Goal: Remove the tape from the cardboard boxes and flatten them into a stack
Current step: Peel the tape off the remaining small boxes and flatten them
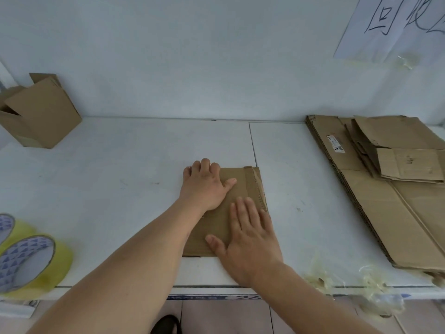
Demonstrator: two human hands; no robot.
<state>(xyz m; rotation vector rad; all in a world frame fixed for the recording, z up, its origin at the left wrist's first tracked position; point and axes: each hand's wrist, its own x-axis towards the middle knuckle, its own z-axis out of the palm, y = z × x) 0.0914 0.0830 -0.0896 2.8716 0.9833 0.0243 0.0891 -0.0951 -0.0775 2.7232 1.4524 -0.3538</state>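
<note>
Flat brown cardboard box (231, 196), frayed rt edge, under both hands: left (204, 186) & right (250, 239), fingers straight.

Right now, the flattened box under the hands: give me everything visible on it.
The flattened box is plain brown corrugated cardboard, lying flat near the front middle of the white table. Its right edge shows a folded strip with exposed fluting. The left hand presses its far left corner, fingers curled over the edge; the right hand lies flat on its near right part. No tape is visible on it. It lies apart from the stack of flattened boxes to the right.
</note>
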